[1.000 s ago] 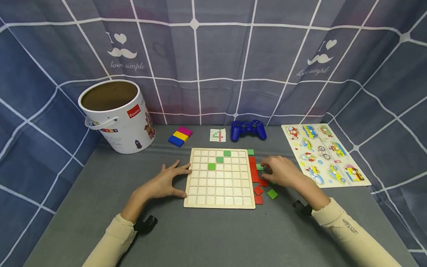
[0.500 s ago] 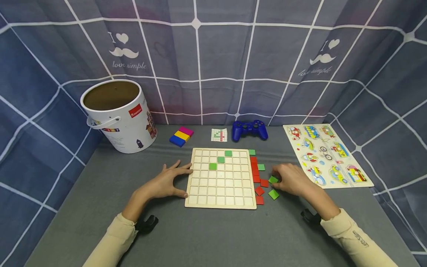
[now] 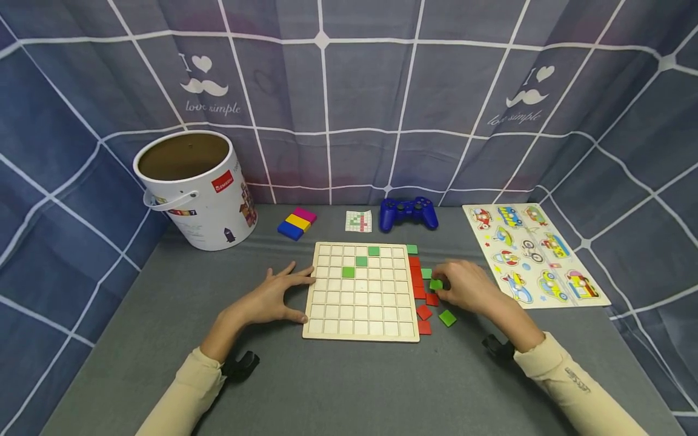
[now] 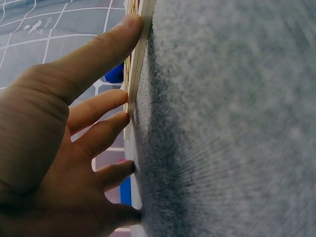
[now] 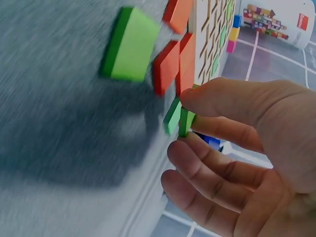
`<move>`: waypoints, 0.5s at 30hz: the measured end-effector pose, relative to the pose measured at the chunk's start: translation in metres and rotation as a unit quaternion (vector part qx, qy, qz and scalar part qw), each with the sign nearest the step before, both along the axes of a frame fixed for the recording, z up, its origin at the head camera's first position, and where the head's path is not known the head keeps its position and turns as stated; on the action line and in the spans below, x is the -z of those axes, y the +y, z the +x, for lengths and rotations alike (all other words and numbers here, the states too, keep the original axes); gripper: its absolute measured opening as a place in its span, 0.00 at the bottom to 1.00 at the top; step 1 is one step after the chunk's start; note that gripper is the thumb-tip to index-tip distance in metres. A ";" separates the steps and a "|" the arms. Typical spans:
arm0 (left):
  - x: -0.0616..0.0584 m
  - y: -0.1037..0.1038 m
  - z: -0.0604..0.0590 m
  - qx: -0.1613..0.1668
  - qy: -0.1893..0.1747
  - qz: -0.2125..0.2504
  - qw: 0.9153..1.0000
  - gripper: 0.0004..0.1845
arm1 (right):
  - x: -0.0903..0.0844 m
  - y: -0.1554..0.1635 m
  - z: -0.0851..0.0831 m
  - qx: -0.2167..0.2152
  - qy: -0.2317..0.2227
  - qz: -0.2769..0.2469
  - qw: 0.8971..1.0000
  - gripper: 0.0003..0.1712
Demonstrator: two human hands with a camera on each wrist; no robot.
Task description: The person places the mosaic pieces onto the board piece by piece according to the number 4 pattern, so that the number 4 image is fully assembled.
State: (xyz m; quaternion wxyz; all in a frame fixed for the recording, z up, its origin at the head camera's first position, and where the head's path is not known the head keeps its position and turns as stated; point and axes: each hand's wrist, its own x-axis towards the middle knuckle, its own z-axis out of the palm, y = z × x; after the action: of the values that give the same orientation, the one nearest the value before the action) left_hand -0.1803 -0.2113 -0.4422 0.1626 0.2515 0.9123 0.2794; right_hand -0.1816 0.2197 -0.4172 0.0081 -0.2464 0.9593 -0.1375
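Since half a second ago the right hand has drawn a little farther and to the left, and the green tile it pinches now sits just right of the column of red tiles instead of down by the loose pieces. Thumb and forefinger pinch that tile by its edges; in the right wrist view it stands on edge between the fingertips, and a second green piece seems to lie just behind it, though blur makes that hard to settle.

The left hand lies flat on the gray counter at the left edge of the wooden grid board, its fingers spread, the thumb and forefinger touching the board's rim; the left wrist view shows the fingertips against the thin wooden edge.

Three green tiles sit in the board's far cells in a diagonal step. Right of the board, another green tile and two tilted red tiles lie loose on the counter near the right hand.

Along the far side stand a white bucket at left, a stack of blue, yellow and pink blocks, a small pattern card and a blue game controller. A vehicle peg puzzle lies at far right.
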 end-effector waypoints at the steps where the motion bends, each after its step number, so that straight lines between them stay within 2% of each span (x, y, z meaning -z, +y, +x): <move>1: 0.000 0.000 0.000 0.000 0.000 0.000 1.000 0.46 | 0.000 -0.004 0.000 -0.004 0.002 -0.005 1.000 0.13; 8: 0.000 0.001 0.001 0.002 -0.002 -0.001 1.000 0.46 | 0.005 -0.028 -0.002 -0.031 0.009 -0.039 0.999 0.11; 15: -0.001 0.001 0.001 0.000 -0.002 -0.002 1.000 0.46 | 0.006 -0.051 -0.003 -0.049 0.008 -0.047 0.998 0.11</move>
State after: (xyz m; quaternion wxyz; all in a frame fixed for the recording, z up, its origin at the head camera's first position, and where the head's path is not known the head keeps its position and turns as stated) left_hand -0.1794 -0.2101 -0.4414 0.1650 0.2503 0.9126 0.2780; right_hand -0.1843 0.1683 -0.4228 -0.0044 -0.2943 0.9387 -0.1796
